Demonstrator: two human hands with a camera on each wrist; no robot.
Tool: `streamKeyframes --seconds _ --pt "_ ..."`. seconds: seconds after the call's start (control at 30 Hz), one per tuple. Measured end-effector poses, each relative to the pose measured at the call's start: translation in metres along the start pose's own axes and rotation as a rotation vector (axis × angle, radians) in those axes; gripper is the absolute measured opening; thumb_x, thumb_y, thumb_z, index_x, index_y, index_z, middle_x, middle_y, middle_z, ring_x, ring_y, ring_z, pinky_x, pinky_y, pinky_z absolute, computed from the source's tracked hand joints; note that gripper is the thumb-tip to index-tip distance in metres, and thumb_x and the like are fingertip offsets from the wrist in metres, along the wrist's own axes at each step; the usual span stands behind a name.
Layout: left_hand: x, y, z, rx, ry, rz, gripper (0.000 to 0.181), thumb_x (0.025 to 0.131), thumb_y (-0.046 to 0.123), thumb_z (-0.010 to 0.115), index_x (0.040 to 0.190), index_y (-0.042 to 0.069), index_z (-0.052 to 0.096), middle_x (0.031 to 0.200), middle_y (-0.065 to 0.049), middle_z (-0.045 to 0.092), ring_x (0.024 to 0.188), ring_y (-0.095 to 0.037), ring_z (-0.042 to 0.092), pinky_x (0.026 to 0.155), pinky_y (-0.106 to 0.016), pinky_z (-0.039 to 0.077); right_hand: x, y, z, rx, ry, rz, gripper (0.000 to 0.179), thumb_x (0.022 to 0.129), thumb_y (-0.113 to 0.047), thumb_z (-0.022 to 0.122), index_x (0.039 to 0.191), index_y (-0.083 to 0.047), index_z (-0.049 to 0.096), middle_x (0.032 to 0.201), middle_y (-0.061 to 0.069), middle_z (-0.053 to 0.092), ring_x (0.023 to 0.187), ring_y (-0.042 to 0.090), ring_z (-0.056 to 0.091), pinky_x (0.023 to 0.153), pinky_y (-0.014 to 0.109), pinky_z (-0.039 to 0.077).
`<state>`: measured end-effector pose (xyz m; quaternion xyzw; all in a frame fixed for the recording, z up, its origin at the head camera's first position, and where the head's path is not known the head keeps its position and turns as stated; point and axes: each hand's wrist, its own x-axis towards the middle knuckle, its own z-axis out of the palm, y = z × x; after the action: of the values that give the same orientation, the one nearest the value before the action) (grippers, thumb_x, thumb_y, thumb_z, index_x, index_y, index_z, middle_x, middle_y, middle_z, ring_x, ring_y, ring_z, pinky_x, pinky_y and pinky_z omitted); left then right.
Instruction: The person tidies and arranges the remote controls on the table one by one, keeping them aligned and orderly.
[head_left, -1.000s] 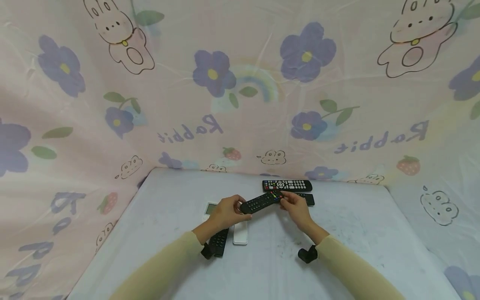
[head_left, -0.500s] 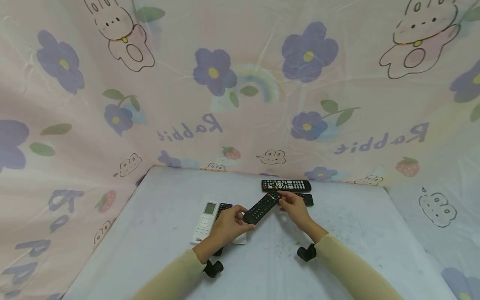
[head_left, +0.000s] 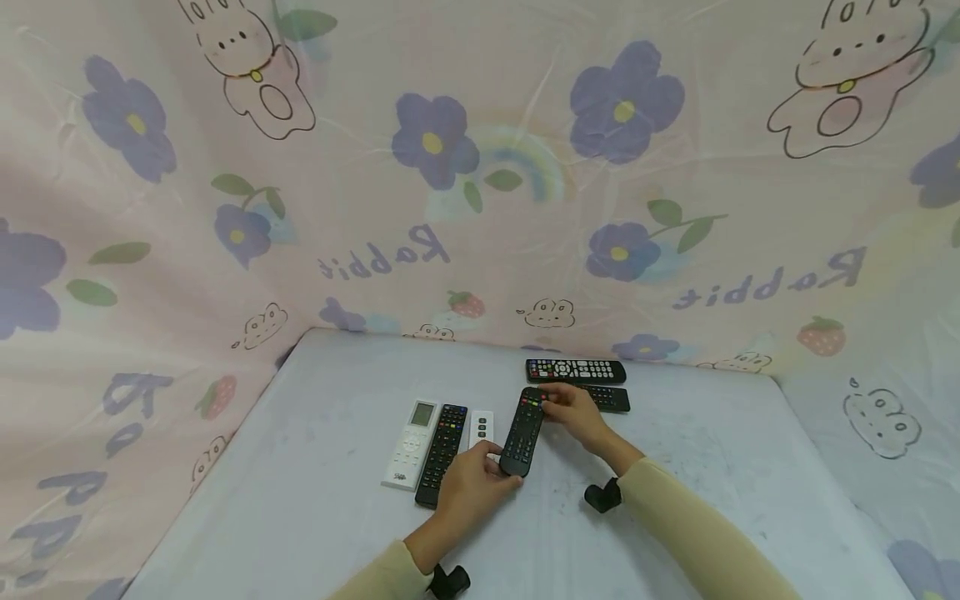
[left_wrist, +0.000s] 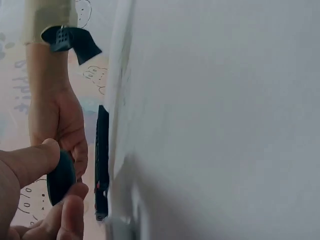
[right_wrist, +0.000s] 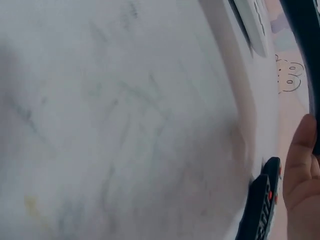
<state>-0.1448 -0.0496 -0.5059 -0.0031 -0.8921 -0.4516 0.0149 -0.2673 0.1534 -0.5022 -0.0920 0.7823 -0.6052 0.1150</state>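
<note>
Both hands hold one black remote control (head_left: 522, 435) above the table, its buttons facing up and its long side running nearly front to back. My left hand (head_left: 471, 487) pinches the near end between thumb and fingers; the left wrist view shows that rounded end of the remote (left_wrist: 61, 177) in the grip. At the far end, beside the coloured buttons, my right hand (head_left: 579, 417) grips the edge. To the left lie a white remote with a small screen (head_left: 411, 446), a black remote (head_left: 442, 454) and a small white remote (head_left: 482, 427), the last partly behind the left hand.
Toward the back of the table (head_left: 675, 467) a black remote with white buttons (head_left: 575, 371) lies crosswise. Just in front of it is another black remote (head_left: 609, 398), partly covered by the right hand. A patterned cloth (head_left: 495, 250) hangs behind and at both sides.
The held remote has turned from a crosswise slant to nearly front-to-back. My left hand has moved toward the near edge and right, uncovering the remotes at left; the right hand shifted slightly left.
</note>
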Motion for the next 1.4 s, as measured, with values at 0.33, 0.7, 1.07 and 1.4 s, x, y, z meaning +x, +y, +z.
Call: streamKeyframes --seconds 0.33,0.7,1.07,1.4 --pt "-0.010 -0.005 0.006 0.056 0.045 -0.043 0.045 0.067 0.042 0.084 0.099 0.018 0.065 0.066 0.015 0.067 0.063 0.001 0.056 0.058 -0.022 0.041 0.010 0.006 0.014 -0.134 -0.002 0.060 0.034 0.089 -0.004 0.061 0.123 0.001 0.061 0.099 0.015 0.064 0.079 0.013 0.063 0.072 0.029 0.057" --pt "-0.013 -0.011 0.008 0.114 0.019 -0.046 0.042 0.068 0.043 0.082 0.097 0.018 0.064 0.061 0.020 0.064 0.061 0.002 0.054 0.058 -0.022 0.040 0.014 0.013 0.027 -0.229 -0.018 0.108 0.032 0.087 -0.003 0.062 0.118 -0.005 0.065 0.099 0.013 0.065 0.080 0.016 0.062 0.066 0.028 0.055" --pt "-0.016 -0.010 0.008 0.132 0.004 -0.048 0.047 0.068 0.035 0.083 0.106 0.015 0.064 0.059 0.018 0.061 0.056 0.002 0.051 0.055 -0.022 0.039 0.011 0.005 0.033 -0.232 -0.053 0.100 0.034 0.086 -0.001 0.062 0.119 -0.004 0.064 0.097 0.012 0.064 0.078 0.016 0.064 0.067 0.030 0.057" --pt "-0.017 -0.009 0.007 0.156 -0.003 -0.048 0.049 0.068 0.034 0.083 0.109 0.015 0.063 0.059 0.018 0.061 0.055 0.001 0.051 0.053 -0.022 0.038 0.012 0.003 0.035 -0.290 -0.051 0.113 0.032 0.084 -0.004 0.065 0.116 -0.007 0.067 0.096 0.009 0.066 0.082 0.016 0.062 0.068 0.029 0.056"
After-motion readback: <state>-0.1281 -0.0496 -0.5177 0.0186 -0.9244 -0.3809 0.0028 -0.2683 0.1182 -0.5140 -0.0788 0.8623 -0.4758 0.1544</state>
